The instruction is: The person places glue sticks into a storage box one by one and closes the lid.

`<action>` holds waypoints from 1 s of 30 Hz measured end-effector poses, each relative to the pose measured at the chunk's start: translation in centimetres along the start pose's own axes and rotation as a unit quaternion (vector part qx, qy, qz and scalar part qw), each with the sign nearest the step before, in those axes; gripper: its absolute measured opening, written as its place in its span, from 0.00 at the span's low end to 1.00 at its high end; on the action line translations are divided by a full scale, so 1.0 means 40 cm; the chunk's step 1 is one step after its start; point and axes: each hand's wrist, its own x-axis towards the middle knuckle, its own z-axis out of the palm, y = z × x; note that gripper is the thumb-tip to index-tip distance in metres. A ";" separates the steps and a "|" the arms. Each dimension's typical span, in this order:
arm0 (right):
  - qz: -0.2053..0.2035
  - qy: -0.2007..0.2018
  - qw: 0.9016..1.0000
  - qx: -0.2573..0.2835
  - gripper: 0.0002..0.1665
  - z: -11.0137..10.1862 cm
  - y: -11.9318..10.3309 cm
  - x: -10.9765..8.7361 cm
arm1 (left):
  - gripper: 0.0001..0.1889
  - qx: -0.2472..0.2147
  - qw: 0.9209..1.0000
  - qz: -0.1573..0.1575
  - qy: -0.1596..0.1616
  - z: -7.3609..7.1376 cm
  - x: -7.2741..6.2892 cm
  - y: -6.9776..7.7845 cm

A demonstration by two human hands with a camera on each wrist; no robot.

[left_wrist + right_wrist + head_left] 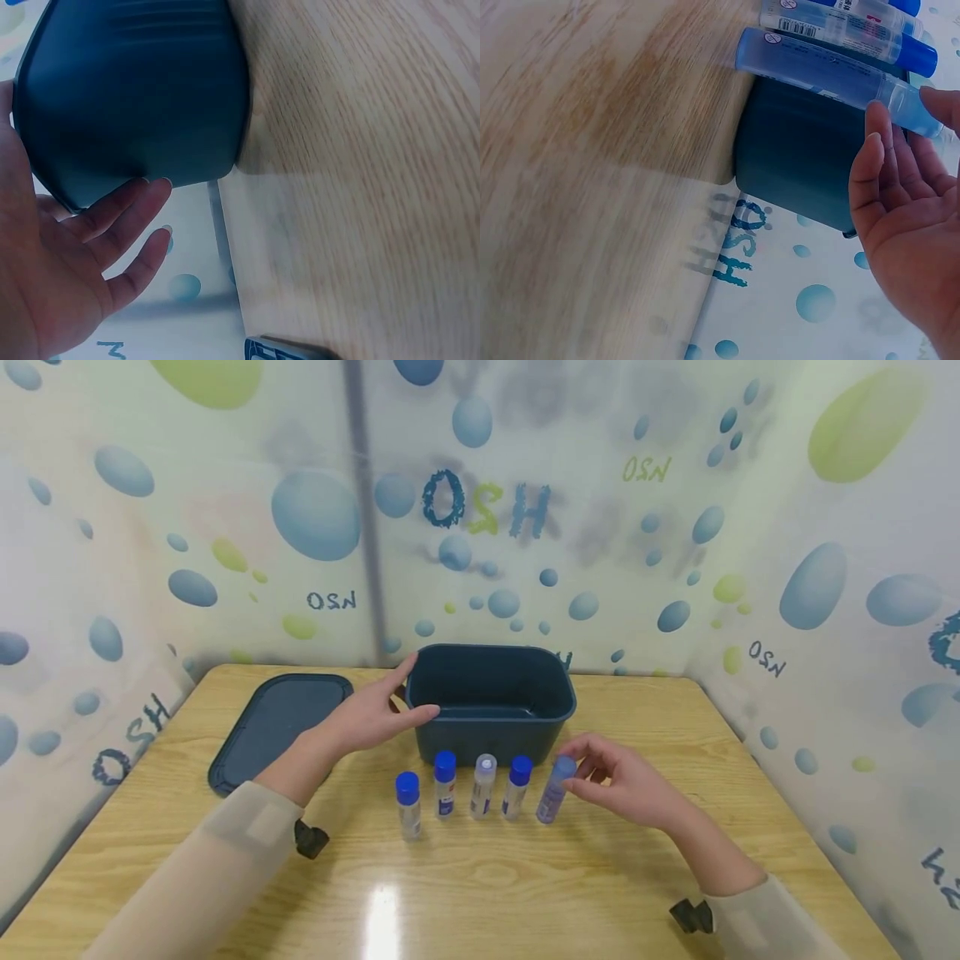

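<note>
A dark blue plastic bin (pixel 491 739) stands at the back of the table. My left hand (pixel 378 714) holds its left end, the thumb over the front rim and the other fingers along the end wall (pixel 142 97). In front of the bin several glue sticks stand in a row; most have clear barrels and blue caps, like the leftmost glue stick (pixel 408 806), and one glue stick (pixel 483 787) has a pale cap. At the right end, my right hand (pixel 615 777) pinches the cap of a translucent bluish-purple glue stick (pixel 552 791), which leans slightly.
A dark flat lid (pixel 281 727) lies on the wooden table (pixel 465 893), left of the bin. Patterned curtain walls (pixel 480 560) close off the back and both sides. A dark device is strapped near each wrist.
</note>
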 end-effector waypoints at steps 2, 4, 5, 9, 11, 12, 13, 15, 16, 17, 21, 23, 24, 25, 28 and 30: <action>0.000 0.001 1.000 -0.001 0.18 0.000 0.002 -0.001 | 0.58 -0.003 1.000 0.001 0.001 0.003 0.001 -0.003; 0.002 0.003 1.000 -0.001 0.18 0.001 0.003 -0.002 | 0.58 -0.007 1.000 0.001 0.002 0.005 0.003 -0.005; 0.002 0.004 1.000 -0.002 0.18 0.001 0.004 -0.002 | 0.58 -0.008 1.000 0.001 0.002 0.006 0.003 -0.006; -0.003 0.013 1.000 -0.006 0.17 -0.001 0.003 -0.006 | 0.58 -0.013 1.000 -0.003 0.000 0.009 0.004 -0.009; -0.010 0.023 1.000 -0.009 0.17 -0.004 0.000 -0.009 | 0.58 -0.013 1.000 -0.003 -0.002 0.010 0.004 -0.009; -0.014 0.028 0.999 -0.008 0.17 -0.006 -0.002 -0.011 | 0.58 -0.013 1.000 -0.004 -0.002 0.010 0.003 -0.009; -0.021 0.034 0.999 -0.009 0.17 -0.009 -0.004 -0.012 | 0.58 -0.012 1.000 -0.003 -0.002 0.010 0.003 -0.009; -0.032 0.049 0.998 -0.011 0.16 -0.016 -0.010 -0.014 | 0.58 -0.012 1.000 -0.003 -0.002 0.010 0.003 -0.009; -0.040 0.057 0.997 -0.011 0.16 -0.019 -0.014 -0.015 | 0.58 -0.011 1.000 -0.003 -0.002 0.010 0.002 -0.008; -0.047 0.067 0.997 -0.009 0.16 -0.023 -0.019 -0.016 | 0.58 -0.011 1.000 -0.002 -0.003 0.010 0.002 -0.008; -0.085 0.113 0.990 -0.004 0.16 -0.041 -0.038 -0.015 | 0.58 -0.009 1.000 -0.002 -0.004 0.006 0.001 -0.005; -0.104 0.139 0.985 0.001 0.17 -0.051 -0.048 -0.011 | 0.58 -0.007 1.000 -0.002 -0.003 0.004 0.000 -0.004; -0.112 0.151 0.982 0.004 0.18 -0.056 -0.054 -0.009 | 0.58 -0.007 1.000 -0.003 -0.003 0.003 0.000 -0.003; -0.120 0.163 0.979 0.006 0.19 -0.061 -0.059 -0.006 | 0.58 -0.007 1.000 -0.003 -0.003 0.002 -0.001 -0.002; -0.140 0.194 0.971 0.015 0.21 -0.078 -0.076 0.002 | 0.57 -0.008 1.000 -0.005 -0.002 0.001 -0.004 0.000; -0.146 0.209 0.967 0.019 0.21 -0.090 -0.088 0.009 | 0.57 -0.009 1.000 -0.006 -0.001 0.000 -0.007 0.002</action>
